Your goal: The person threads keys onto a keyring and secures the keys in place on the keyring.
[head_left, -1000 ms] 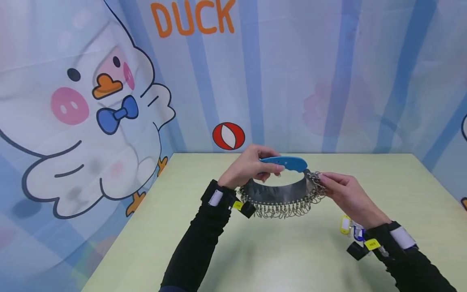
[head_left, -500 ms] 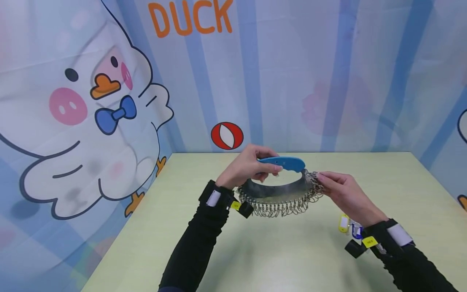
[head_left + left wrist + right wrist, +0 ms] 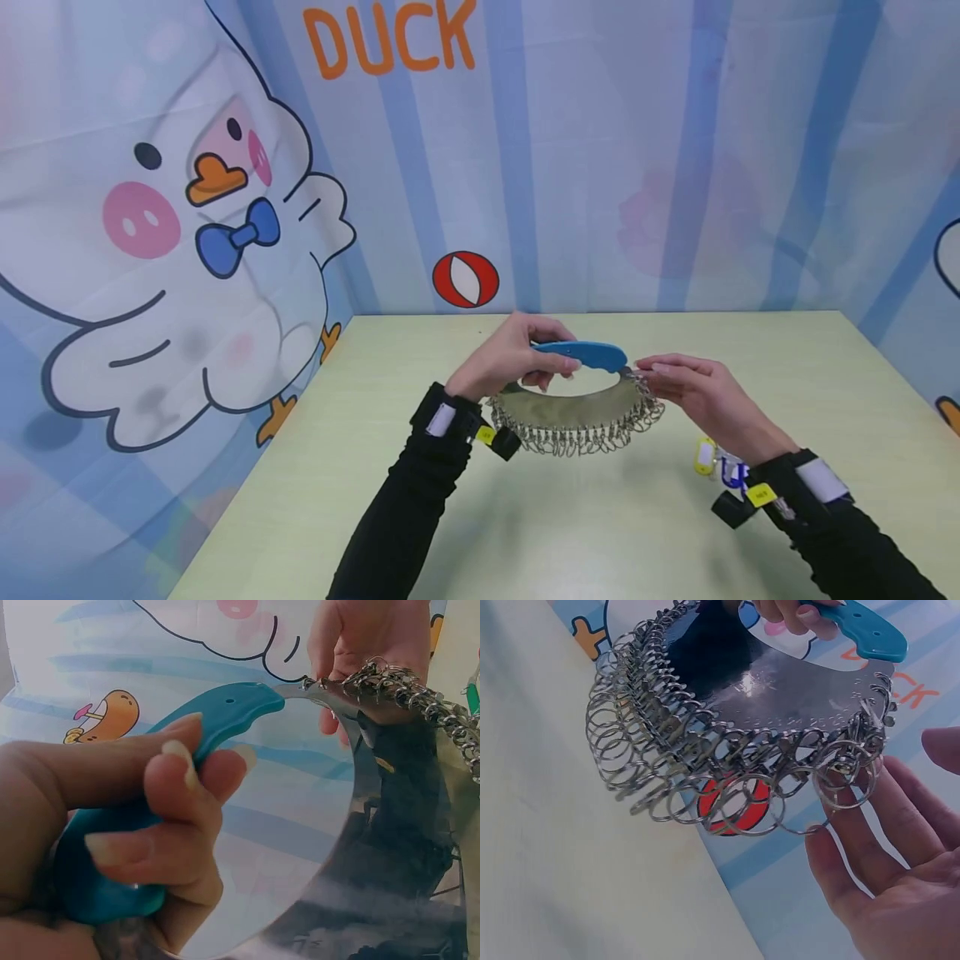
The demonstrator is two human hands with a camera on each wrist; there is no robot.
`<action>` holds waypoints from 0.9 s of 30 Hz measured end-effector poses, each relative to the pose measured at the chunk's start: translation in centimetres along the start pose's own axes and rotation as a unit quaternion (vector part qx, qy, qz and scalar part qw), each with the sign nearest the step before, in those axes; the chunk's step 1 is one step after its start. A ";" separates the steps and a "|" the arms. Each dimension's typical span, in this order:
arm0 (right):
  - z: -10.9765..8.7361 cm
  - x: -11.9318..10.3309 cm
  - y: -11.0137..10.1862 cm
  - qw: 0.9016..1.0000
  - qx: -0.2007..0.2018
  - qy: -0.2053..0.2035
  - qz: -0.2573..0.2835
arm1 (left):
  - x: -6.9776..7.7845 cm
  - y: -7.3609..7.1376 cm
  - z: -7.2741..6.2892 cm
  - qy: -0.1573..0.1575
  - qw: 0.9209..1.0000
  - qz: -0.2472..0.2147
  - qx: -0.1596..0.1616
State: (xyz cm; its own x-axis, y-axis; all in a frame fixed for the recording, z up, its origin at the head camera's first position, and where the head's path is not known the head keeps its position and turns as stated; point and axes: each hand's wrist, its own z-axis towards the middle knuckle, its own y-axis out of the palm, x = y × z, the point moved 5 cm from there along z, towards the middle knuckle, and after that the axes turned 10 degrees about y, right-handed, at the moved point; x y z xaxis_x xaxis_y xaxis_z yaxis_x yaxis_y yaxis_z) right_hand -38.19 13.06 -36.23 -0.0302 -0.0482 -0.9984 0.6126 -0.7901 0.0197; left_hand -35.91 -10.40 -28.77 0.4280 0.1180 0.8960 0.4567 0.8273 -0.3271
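Note:
A crescent-shaped metal key holder [image 3: 573,408] hangs above the table, its lower edge fringed with several small metal rings [image 3: 754,806]. My left hand [image 3: 517,354] grips its blue handle [image 3: 600,357], the fingers wrapping round it in the left wrist view. At the holder's right end is my right hand [image 3: 708,396]. In the right wrist view the fingers of that right hand [image 3: 900,862] reach behind the end rings, fairly straight, with the thumb well apart from them. The plate's shiny face [image 3: 375,840] fills the right of the left wrist view.
A yellow key tag [image 3: 705,456] and a blue key tag [image 3: 731,472] lie on the pale table [image 3: 592,533], partly behind my right wrist. A printed duck curtain [image 3: 570,167] hangs along the table's far edge.
My right thumb and fingers have let go of the end rings they were pinching. My left hand has lowered the key holder slightly, and the plate has tilted.

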 end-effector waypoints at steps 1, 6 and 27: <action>0.0 0.1 0.0 1.000 0.000 0.001 -0.001 | -0.1 0.2 0.0 0.000 1.000 0.001 -0.003; -0.3 0.3 0.1 1.000 -0.007 -0.004 -0.003 | -0.7 1.1 0.0 0.002 1.000 0.011 -0.021; -0.8 0.8 -0.5 0.999 0.012 0.009 -0.034 | -5.1 3.8 -0.3 -0.030 0.998 -0.049 -0.034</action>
State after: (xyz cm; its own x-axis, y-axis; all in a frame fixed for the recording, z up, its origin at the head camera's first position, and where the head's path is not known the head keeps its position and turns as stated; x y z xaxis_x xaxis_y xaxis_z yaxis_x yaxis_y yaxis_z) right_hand -37.86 13.92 -37.11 -0.0574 0.0165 -0.9982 0.5911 -0.8052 -0.0473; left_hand -36.14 -8.00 -34.67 0.3326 0.0718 0.9403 0.5476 0.7971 -0.2545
